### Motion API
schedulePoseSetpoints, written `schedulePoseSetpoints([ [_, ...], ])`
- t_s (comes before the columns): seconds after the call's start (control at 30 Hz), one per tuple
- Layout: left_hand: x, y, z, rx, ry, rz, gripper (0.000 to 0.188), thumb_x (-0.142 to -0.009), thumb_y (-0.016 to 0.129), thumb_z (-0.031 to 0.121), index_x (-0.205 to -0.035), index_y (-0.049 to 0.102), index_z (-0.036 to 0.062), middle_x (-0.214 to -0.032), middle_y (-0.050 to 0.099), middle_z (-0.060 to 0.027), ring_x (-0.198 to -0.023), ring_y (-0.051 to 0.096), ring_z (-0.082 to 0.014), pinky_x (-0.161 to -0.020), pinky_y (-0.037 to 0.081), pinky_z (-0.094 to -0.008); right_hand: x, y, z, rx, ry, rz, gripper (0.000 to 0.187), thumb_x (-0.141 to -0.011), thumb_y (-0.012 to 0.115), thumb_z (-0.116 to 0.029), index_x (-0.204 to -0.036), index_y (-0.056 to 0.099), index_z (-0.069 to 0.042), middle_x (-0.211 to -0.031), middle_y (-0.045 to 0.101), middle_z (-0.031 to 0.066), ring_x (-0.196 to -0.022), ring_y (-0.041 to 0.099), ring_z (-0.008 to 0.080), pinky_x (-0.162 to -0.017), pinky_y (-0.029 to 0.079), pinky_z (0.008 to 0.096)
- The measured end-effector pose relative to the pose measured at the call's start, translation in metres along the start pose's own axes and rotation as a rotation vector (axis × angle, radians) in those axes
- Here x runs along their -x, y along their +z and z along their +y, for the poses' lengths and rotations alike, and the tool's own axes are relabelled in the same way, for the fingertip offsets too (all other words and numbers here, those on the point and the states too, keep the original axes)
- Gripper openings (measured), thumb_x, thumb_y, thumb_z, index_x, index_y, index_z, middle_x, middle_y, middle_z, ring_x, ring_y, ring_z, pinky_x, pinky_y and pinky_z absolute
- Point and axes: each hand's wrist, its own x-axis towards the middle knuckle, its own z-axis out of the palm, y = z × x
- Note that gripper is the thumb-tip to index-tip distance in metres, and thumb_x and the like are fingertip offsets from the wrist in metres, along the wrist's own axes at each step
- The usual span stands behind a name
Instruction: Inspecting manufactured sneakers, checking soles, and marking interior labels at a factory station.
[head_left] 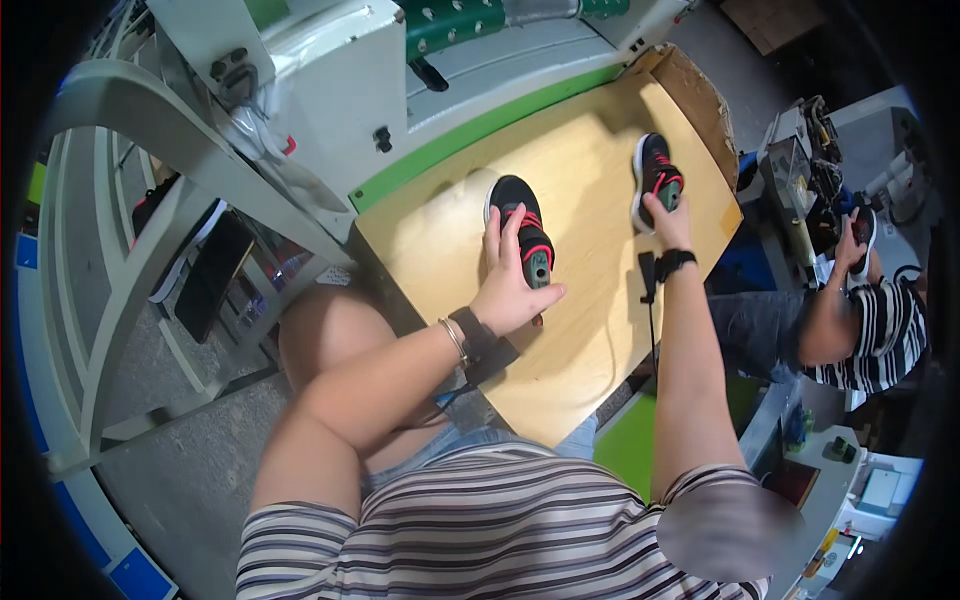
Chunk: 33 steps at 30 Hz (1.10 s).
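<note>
Two black sneakers with red laces and white soles rest on a pale wooden tabletop [590, 330], toes pointing away from me. A dark green shoe last shows in the heel opening of each. My left hand [508, 290] wraps round the heel of the left sneaker [513, 196], fingers along its left side and thumb to the right of the last. At the far right of the table, my right hand [672, 222] grips the heel end of the right sneaker [653, 155], its thumb on the left. Both wrists wear dark bands with a small black box and cable.
A white and green machine [340, 90] borders the table's far side. A grey metal rack [190, 200] at the left holds more shoes. Beyond the cardboard [695, 95] on the right edge, a co-worker in a striped shirt [880, 335] holds another shoe [866, 235].
</note>
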Motion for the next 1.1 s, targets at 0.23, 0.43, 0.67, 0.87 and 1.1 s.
schedulePoseSetpoints([
  [0.23, 0.014, 0.0, -0.001, -0.096, 0.074, 0.028, 0.113, -0.065, 0.089, 0.031, -0.152, 0.019, 0.0122, -0.154, -0.005, -0.0382, -0.146, 0.006, -0.0516, -0.119, 0.018, -0.0497, 0.23, 0.034, -0.097, -0.114, -0.317, -0.229, 0.073, -0.081, 0.074, -0.021, -0.14, 0.039, 0.003, -0.12, 0.06, 0.0248, -0.113, 0.059, 0.0361, -0.098, 0.046, 0.0424],
  [0.43, 0.007, 0.005, 0.008, -0.117, 0.158, -0.052, 0.105, -0.068, 0.088, 0.026, -0.149, 0.024, 0.0086, -0.154, 0.009, -0.0277, -0.144, 0.018, -0.0411, -0.117, 0.023, -0.0454, 0.237, 0.03, -0.095, -0.375, -0.136, -0.135, 0.064, -0.079, 0.073, -0.017, -0.134, 0.047, 0.004, -0.119, 0.061, 0.0253, -0.111, 0.059, 0.0392, -0.097, 0.046, 0.0442],
  [0.67, -0.006, -0.018, -0.025, 0.0, 0.265, -0.066, 0.086, -0.077, 0.08, 0.008, -0.148, 0.031, 0.0052, -0.143, 0.035, -0.0138, -0.128, 0.042, -0.0264, -0.108, 0.04, -0.0397, 0.237, 0.044, -0.102, -0.185, -0.19, -0.117, 0.074, -0.074, 0.072, -0.04, -0.133, 0.049, -0.001, -0.113, 0.061, 0.0299, -0.106, 0.059, 0.0462, -0.093, 0.048, 0.0493],
  [0.87, 0.012, -0.006, -0.012, -0.182, 0.167, -0.064, 0.084, -0.084, 0.076, 0.02, -0.151, 0.026, 0.0093, -0.153, 0.022, -0.0214, -0.141, 0.026, -0.0358, -0.116, 0.027, -0.0473, 0.262, 0.02, -0.099, -0.023, -0.011, -0.248, 0.09, -0.078, 0.07, -0.038, -0.148, 0.027, -0.001, -0.128, 0.051, 0.0267, -0.12, 0.052, 0.0402, -0.102, 0.045, 0.0482],
  [1.1, 0.014, -0.015, -0.014, -0.156, 0.117, -0.066, 0.083, -0.086, 0.075, 0.026, -0.151, 0.027, 0.0095, -0.154, 0.021, -0.0232, -0.141, 0.026, -0.0375, -0.116, 0.027, -0.0477, 0.265, 0.044, -0.096, 0.097, -0.079, -0.071, 0.087, -0.074, 0.073, -0.036, -0.145, 0.035, 0.0, -0.121, 0.053, 0.0209, -0.115, 0.05, 0.0354, -0.098, 0.041, 0.0445],
])
